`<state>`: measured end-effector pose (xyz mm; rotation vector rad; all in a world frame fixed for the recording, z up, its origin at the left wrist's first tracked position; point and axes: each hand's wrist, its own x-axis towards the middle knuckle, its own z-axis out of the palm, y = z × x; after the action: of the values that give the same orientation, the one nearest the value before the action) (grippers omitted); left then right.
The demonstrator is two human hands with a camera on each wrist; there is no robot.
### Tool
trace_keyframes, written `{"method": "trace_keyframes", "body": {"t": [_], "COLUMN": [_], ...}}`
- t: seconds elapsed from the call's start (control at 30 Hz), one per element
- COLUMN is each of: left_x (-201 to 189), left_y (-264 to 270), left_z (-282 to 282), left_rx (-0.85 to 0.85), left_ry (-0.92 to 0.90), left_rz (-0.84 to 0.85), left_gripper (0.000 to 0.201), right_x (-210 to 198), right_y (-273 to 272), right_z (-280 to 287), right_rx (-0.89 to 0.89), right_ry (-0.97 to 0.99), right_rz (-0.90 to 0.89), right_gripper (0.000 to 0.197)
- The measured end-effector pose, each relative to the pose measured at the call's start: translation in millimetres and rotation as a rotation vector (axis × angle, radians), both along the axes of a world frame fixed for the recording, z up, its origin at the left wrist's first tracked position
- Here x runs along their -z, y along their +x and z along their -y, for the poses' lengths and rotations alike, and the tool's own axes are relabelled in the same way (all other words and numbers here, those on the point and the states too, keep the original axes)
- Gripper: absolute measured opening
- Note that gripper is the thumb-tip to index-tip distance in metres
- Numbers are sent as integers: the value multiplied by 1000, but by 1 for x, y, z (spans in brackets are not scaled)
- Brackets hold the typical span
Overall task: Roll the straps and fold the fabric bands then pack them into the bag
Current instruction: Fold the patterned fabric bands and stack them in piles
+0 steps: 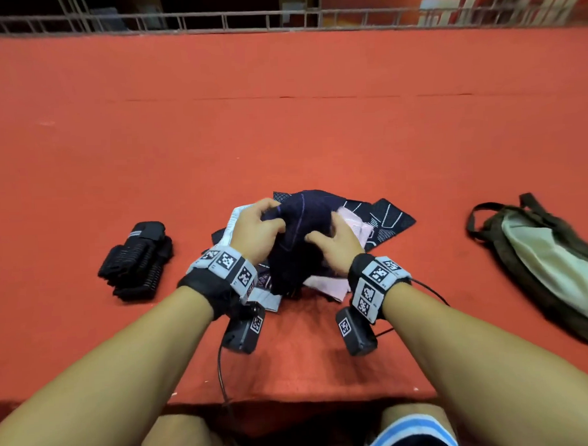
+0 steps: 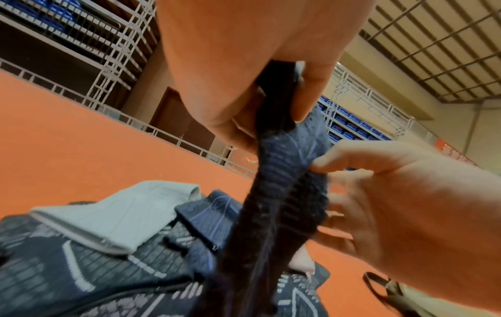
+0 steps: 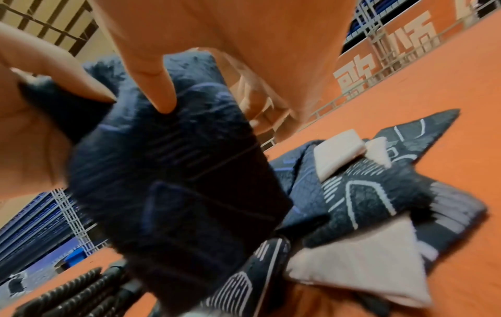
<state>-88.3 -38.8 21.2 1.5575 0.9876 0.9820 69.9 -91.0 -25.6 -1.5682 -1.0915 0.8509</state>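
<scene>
Gripping the dark navy band (image 1: pixel 299 222) above the pile of bands (image 1: pixel 379 216), the left hand (image 1: pixel 256 229) pinches its top edge while the right hand (image 1: pixel 335 244) curls around its side. Left of the pile lie black straps (image 1: pixel 137 260); right, the bag (image 1: pixel 547 260), cut off by the frame edge.

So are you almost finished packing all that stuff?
Not yet. Done: the black straps sit bundled on the left, looking rolled. In hand: both the left hand and right hand grip one dark band, lifted over the pile. Left: the pile's other dark and pale bands lie unsorted, and the bag on the right shows nothing going in so far.
</scene>
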Motion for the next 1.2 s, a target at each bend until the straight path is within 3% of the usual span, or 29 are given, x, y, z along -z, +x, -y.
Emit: {"method": "trace_keyframes", "body": {"t": [0.07,0.17,0.27,0.4,0.57,0.67,0.77,0.83,1.0,1.1,1.2], "left_x": [-7,11,54,87,94,127,155,164,171,173,175], "left_y": [3,4,-4,-19,-23,-27,-36,-42,-54,-57,-59], "left_z": [4,8,24,41,47,52,59,63,65,70,72], "left_rx": [-28,-131,-73,-42,-85,-115,-83,-78,47,92,94], "left_ry": [-3,-126,-259,-91,74,-47,-203,-240,-264,-282,-339], "left_rz": [30,59,-59,-112,-272,-378,-430,-394,-467,-461,-423], "left_gripper": [26,45,43,27,60,68,64,51,39,31,31], "right_x": [-2,-2,12,26,49,85,124,140,122,121,129], "right_y": [8,7,6,5,-3,-5,-4,0,1,-1,2], "right_z": [11,23,29,45,49,48,52,56,72,80,82], "right_rx": [20,39,26,-8,-27,9,29,-22,-206,-228,-237], "right_ry": [11,42,7,-51,-25,-136,-290,-282,-343,-372,-394], "right_rz": [86,17,0,89,32,72,119,135,382,539,540], "right_gripper": [26,25,48,45,78,101,110,105,87,49,21]}}
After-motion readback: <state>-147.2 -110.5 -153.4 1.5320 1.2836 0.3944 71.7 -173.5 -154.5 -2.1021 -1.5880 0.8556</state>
